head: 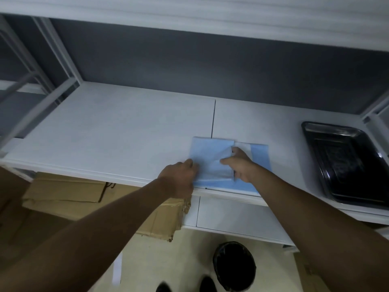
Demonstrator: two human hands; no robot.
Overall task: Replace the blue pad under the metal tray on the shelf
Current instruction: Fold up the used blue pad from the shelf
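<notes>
Both forearms [117, 211] bare, no sleeves; dark shoes [207, 284] below.

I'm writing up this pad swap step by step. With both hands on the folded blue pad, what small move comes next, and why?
Probably spread the blue pad open leftward. It lies partly folded at the shelf front edge, left hand gripping its left edge, right hand on a flap. The metal tray sits aside to the right.
</notes>
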